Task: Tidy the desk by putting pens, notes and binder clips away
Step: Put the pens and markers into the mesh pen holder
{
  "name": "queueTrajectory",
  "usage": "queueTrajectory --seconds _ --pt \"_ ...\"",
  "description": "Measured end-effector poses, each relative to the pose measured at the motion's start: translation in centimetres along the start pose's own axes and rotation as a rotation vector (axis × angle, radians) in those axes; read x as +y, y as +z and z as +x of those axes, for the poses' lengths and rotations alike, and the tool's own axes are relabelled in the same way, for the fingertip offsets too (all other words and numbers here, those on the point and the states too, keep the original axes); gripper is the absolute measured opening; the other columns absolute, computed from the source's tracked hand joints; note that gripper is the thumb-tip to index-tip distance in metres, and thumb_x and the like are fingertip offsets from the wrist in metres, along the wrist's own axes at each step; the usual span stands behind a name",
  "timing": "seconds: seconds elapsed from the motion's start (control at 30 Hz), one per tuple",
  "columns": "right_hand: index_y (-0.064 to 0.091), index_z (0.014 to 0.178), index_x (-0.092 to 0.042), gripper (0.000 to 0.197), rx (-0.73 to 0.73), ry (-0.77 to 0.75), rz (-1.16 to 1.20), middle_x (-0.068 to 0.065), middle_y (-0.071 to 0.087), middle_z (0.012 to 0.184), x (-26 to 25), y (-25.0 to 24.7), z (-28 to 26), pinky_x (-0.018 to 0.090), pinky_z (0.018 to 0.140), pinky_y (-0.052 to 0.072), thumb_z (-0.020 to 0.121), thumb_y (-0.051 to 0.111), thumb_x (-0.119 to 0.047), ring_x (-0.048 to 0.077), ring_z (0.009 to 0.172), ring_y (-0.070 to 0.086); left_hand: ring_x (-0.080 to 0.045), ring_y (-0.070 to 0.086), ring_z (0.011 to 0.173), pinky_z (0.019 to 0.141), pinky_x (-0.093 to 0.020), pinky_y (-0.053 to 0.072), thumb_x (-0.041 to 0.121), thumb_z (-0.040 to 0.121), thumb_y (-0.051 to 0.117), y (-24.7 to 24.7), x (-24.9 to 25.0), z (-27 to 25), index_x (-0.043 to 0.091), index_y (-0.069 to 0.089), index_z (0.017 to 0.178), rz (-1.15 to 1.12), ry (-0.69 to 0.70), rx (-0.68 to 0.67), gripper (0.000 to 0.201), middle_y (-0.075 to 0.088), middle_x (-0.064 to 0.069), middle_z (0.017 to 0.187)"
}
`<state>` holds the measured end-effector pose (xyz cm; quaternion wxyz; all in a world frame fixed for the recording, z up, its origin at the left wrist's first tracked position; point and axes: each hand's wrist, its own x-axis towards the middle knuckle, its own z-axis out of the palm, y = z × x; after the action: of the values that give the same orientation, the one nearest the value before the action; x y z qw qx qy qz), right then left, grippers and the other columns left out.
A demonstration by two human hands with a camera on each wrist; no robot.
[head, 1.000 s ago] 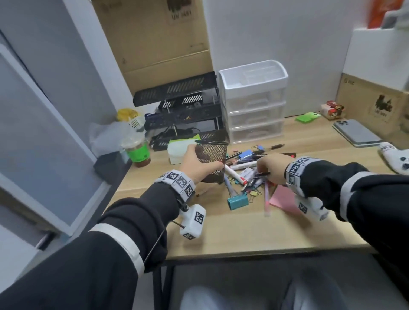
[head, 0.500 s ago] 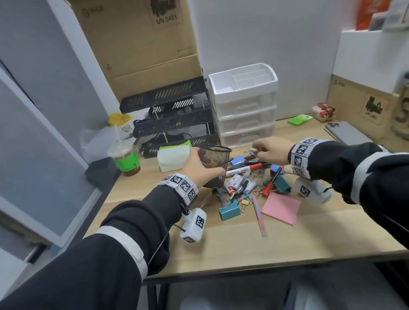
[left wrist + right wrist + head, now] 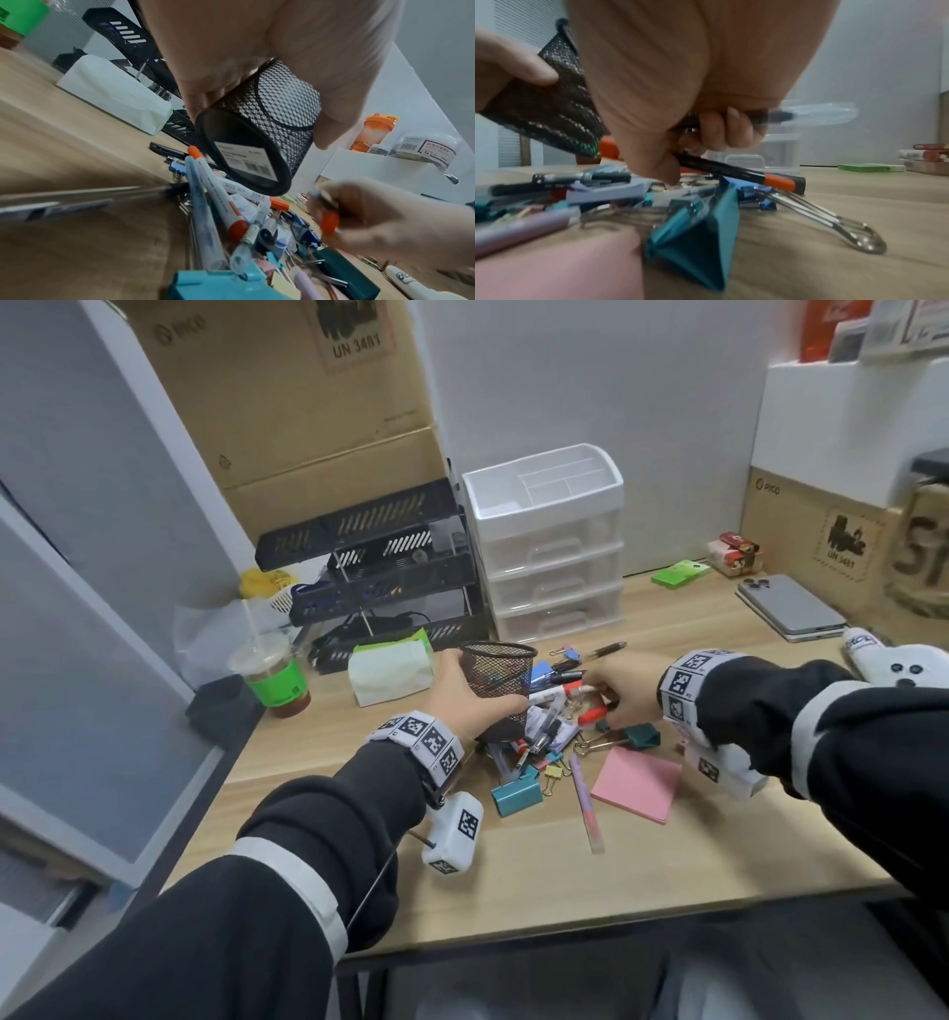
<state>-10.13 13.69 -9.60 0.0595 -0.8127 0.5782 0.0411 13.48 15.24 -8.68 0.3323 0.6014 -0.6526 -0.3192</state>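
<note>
My left hand [image 3: 457, 706] grips a black mesh pen cup [image 3: 497, 683], lifted and tilted over the pile; its labelled base [image 3: 244, 160] faces the left wrist camera. Beside the cup, my right hand [image 3: 619, 693] is down in the pile, fingers [image 3: 713, 130] curled round a black pen with an orange band [image 3: 744, 174]. A second, blurred pen sticks out above those fingers. Several pens, markers and small clips lie heaped under both hands. A teal binder clip [image 3: 516, 796], a dark teal clip [image 3: 642, 736], a lilac pen [image 3: 585, 803] and a pink note pad [image 3: 637, 783] lie nearer the front.
A white drawer unit [image 3: 549, 546] and black letter trays [image 3: 369, 567] stand at the back. A tissue pack [image 3: 390, 670] and an iced drink [image 3: 274, 680] sit left of the cup. A green note pad [image 3: 678, 572], phones [image 3: 791, 608] and a white controller [image 3: 904, 665] lie at right.
My right hand rose from the pile to the cup's rim, then dropped back into the pile, where it now grips a pen. The left hand has kept hold of the cup.
</note>
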Motion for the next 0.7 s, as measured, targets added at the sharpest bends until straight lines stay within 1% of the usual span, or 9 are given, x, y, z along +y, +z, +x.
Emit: queueTrajectory --seconds 0.1,0.17,0.27,0.33,0.37,0.47,0.53,0.6,0.7 --pt "0.055 0.097 -0.020 0.014 0.135 0.015 0.206 -0.002 0.063 0.083 0.2 -1.5 0.0 0.025 0.056 0.049 0.089 0.062 -0.029 0.018 0.073 0.063 0.006 0.052 0.082 0.056 -0.007 0.043 0.027 0.067 0.090 0.1 -0.1 0.0 0.016 0.038 0.131 -0.010 -0.009 0.015 0.083 0.052 0.015 0.097" --pt "0.050 0.099 -0.016 0.011 0.269 0.026 0.325 0.002 0.061 0.084 0.4 -2.7 0.1 0.032 0.058 0.055 0.094 0.053 -0.025 0.022 0.070 0.064 0.004 0.055 0.086 0.061 -0.009 0.045 0.026 0.065 0.091 0.3 -0.2 0.1 0.018 0.041 0.126 -0.016 -0.002 0.012 0.080 0.055 0.014 0.099" --pt "0.046 0.100 -0.012 0.009 0.442 0.110 0.599 0.003 0.055 0.081 0.5 -4.7 0.8 0.039 0.060 0.053 0.094 0.047 -0.019 0.021 0.066 0.057 -0.006 0.064 0.094 0.080 -0.024 0.057 0.030 0.057 0.092 0.8 -0.2 0.2 0.019 0.044 0.123 -0.024 0.025 -0.014 0.082 0.063 0.005 0.109" --pt "0.045 0.088 -0.014 0.004 0.545 0.193 1.037 0.002 0.049 0.074 -0.4 -6.4 1.2 0.034 0.063 0.042 0.090 0.044 -0.012 0.019 0.064 0.045 -0.010 0.066 0.095 0.086 -0.033 0.059 0.036 0.051 0.091 1.1 -0.1 0.2 0.021 0.045 0.122 0.006 0.042 -0.036 0.086 0.064 0.006 0.108" --pt "0.042 0.081 -0.015 0.011 0.580 0.225 1.304 0.003 0.045 0.069 -1.1 -7.4 1.3 0.032 0.061 0.038 0.089 0.040 -0.007 0.018 0.060 0.041 -0.010 0.066 0.095 0.085 -0.032 0.059 0.037 0.050 0.091 1.3 0.0 0.1 0.021 0.045 0.122 0.018 0.053 -0.047 0.087 0.064 0.006 0.107" --pt "0.036 0.075 -0.014 0.023 0.572 0.204 1.944 0.006 0.038 0.062 -3.1 -9.5 1.2 0.028 0.055 0.033 0.092 0.030 0.002 0.017 0.052 0.034 -0.003 0.065 0.091 0.071 -0.013 0.054 0.022 0.057 0.092 1.8 0.5 -0.2 0.018 0.044 0.123 0.003 0.082 -0.070 0.082 0.064 0.005 0.106" --pt "0.036 0.080 -0.012 0.022 0.493 0.159 2.010 0.008 0.041 0.066 -4.3 -9.7 0.9 0.031 0.057 0.038 0.094 0.030 0.004 0.018 0.053 0.038 0.000 0.064 0.090 0.064 -0.007 0.050 0.018 0.060 0.092 2.0 0.7 -0.4 0.017 0.044 0.124 -0.006 0.100 -0.086 0.080 0.064 0.006 0.105" --pt "0.038 0.086 -0.010 0.021 0.413 0.130 1.932 0.011 0.050 0.072 -5.2 -8.8 0.8 0.034 0.064 0.047 0.095 0.034 0.008 0.020 0.058 0.048 -0.003 0.065 0.091 0.067 -0.008 0.051 0.020 0.059 0.092 1.9 0.9 -0.5 0.019 0.044 0.122 -0.005 0.111 -0.093 0.079 0.063 0.007 0.105" --pt "0.041 0.087 -0.011 0.026 0.330 0.116 1.818 0.012 0.051 0.076 -5.6 -6.5 0.9 0.033 0.068 0.049 0.091 0.048 0.013 0.020 0.061 0.052 -0.008 0.067 0.097 0.084 -0.026 0.057 0.033 0.050 0.093 1.6 0.8 -0.4 0.024 0.044 0.119 0.002 0.106 -0.082 0.085 0.065 0.006 0.108"
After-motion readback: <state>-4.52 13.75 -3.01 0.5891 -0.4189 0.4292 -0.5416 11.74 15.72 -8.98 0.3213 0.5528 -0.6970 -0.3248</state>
